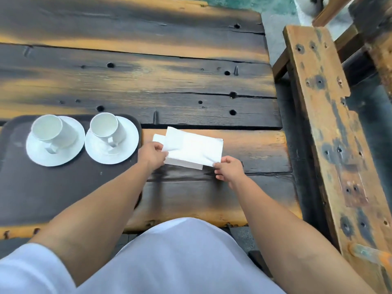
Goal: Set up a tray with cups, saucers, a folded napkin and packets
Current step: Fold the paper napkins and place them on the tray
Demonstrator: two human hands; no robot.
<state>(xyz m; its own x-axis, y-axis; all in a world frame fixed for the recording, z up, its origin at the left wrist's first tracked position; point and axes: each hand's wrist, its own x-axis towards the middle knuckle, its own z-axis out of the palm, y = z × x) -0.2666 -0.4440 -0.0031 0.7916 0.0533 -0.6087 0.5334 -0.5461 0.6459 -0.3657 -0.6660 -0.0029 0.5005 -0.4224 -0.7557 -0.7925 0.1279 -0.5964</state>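
Head view. The left hand (153, 154) is pinching the left edge of a white, partly folded paper napkin (196, 148); the right hand (230, 171) is pinching its near right corner. The napkin is lying on the weathered plank table (169, 81), just right of the dark brown rectangular tray (63, 187). The tray is holding two round white saucers (38, 154) (126, 152) side by side at its far end, each bearing one empty white handled cup (48, 130) (105, 126). A rough wooden bench (318, 124) is standing to the right.

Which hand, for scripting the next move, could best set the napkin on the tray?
Probably left: the left hand pinches the napkin beside the tray; the right hand holds its far corner.
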